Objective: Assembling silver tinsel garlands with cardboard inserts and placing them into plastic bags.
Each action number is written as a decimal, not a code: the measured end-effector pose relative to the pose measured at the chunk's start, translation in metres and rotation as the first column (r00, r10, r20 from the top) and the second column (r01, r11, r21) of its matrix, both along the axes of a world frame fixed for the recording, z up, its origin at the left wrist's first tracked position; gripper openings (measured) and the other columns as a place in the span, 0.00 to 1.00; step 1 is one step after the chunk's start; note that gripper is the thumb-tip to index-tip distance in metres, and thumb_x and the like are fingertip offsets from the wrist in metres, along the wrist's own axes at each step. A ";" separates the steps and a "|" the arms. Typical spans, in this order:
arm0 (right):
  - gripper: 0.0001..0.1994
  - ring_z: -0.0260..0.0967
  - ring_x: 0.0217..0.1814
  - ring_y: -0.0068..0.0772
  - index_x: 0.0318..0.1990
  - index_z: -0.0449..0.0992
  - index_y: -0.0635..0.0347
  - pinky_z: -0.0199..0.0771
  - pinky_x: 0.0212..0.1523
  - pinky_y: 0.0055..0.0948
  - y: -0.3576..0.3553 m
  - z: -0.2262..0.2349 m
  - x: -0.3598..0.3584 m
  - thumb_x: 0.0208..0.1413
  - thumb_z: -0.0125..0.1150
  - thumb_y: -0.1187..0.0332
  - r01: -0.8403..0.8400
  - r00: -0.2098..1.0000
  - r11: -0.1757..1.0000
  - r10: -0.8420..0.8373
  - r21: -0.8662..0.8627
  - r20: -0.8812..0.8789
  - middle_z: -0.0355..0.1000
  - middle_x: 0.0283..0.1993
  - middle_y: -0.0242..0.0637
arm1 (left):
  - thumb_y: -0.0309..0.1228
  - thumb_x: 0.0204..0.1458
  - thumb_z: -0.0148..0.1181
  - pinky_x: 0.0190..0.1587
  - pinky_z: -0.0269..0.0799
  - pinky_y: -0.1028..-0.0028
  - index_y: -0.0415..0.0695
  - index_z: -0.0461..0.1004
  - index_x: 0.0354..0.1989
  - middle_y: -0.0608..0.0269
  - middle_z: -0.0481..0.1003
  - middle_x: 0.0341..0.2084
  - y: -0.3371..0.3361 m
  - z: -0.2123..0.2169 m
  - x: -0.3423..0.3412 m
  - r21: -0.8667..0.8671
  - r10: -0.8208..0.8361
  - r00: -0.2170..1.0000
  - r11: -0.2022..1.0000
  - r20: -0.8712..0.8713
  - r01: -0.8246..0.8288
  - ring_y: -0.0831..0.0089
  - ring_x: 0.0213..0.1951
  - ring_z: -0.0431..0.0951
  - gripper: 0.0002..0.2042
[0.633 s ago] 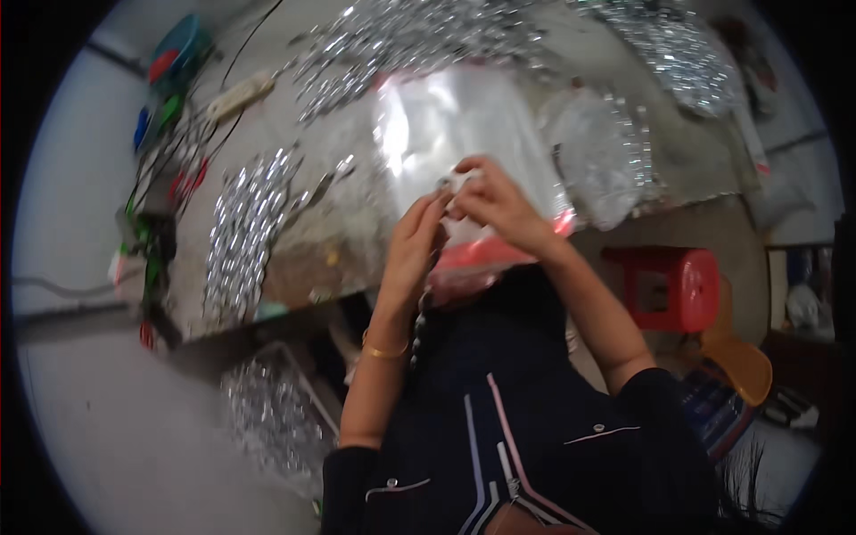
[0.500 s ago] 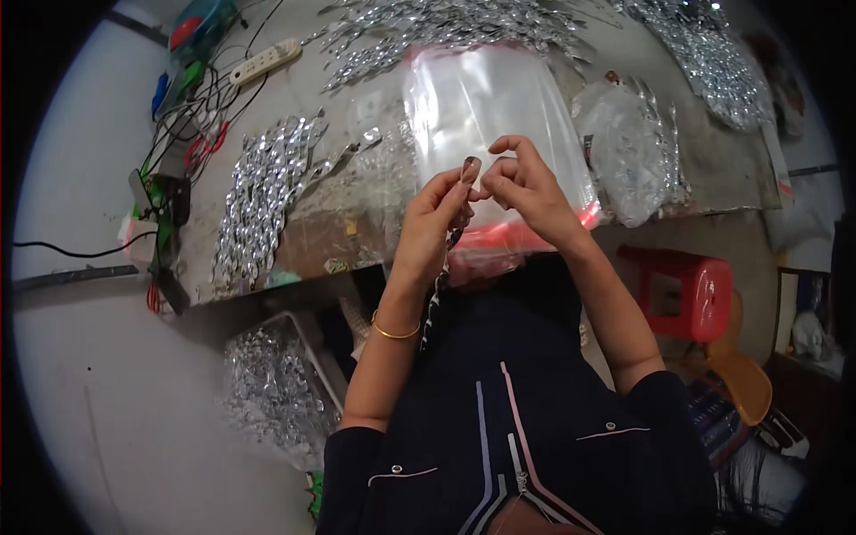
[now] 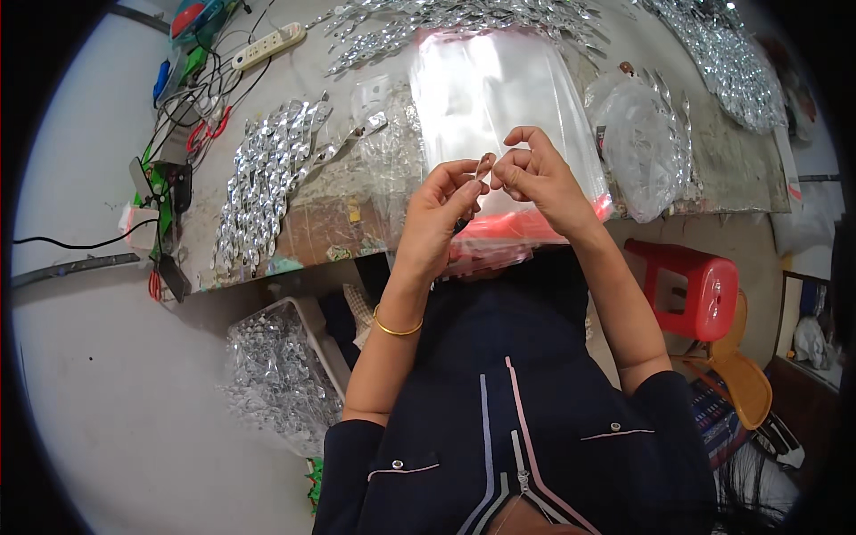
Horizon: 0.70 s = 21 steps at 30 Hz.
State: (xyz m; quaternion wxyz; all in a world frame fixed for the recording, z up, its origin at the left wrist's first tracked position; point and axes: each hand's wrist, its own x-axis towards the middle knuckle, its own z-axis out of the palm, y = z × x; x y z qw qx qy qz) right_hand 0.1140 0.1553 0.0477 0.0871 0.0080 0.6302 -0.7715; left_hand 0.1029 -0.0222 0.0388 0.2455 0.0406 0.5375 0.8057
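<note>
Head view: pinching one thin strip (image 3: 484,167) in left hand (image 3: 437,214) above one bag stack (image 3: 477,94), by near edge of table (image 3: 727,180); holding right hand (image 3: 546,185) half-curled just beside, cannot tell if gripping; leaving a gap to one red stool (image 3: 713,299)

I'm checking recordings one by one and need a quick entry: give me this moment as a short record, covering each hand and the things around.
Left hand: grip closed on a small thin strip, between thumb and fingertips
Right hand: fingers bent, close to the strip; contact unclear
Beneath hands: flat clear plastic, red along its near edge
Table, left: silver pieces; power strip farther back
Table, right: crumpled clear bag
Floor, right: red stool
</note>
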 end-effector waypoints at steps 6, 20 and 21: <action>0.19 0.58 0.25 0.14 0.49 0.58 0.61 0.56 0.25 0.14 0.007 -0.005 0.000 0.57 0.59 0.65 -0.034 0.998 0.998 0.037 -0.052 0.058 0.71 0.30 0.34 | 0.26 0.54 0.58 0.32 0.62 0.86 0.38 0.70 0.47 0.69 0.72 0.31 0.000 0.001 0.002 -0.052 -0.006 1.000 0.999 -0.018 0.005 0.86 0.30 0.66 0.13; 0.11 0.57 0.25 0.11 0.46 0.69 0.60 0.54 0.24 0.12 0.015 -0.012 0.001 0.59 0.57 0.66 -0.098 0.993 0.995 0.098 0.004 0.068 0.69 0.30 0.27 | 0.24 0.54 0.56 0.37 0.66 0.85 0.37 0.71 0.51 0.70 0.71 0.32 0.006 -0.005 0.011 -0.163 -0.018 0.998 0.987 -0.068 0.006 0.86 0.32 0.68 0.15; 0.11 0.57 0.25 0.11 0.46 0.69 0.60 0.54 0.24 0.12 0.015 -0.013 0.001 0.59 0.57 0.66 -0.101 0.992 0.995 0.101 0.004 0.070 0.69 0.30 0.27 | 0.24 0.54 0.56 0.38 0.67 0.84 0.36 0.71 0.51 0.70 0.73 0.33 0.007 -0.006 0.011 -0.171 -0.041 0.998 0.985 -0.056 0.031 0.85 0.33 0.69 0.16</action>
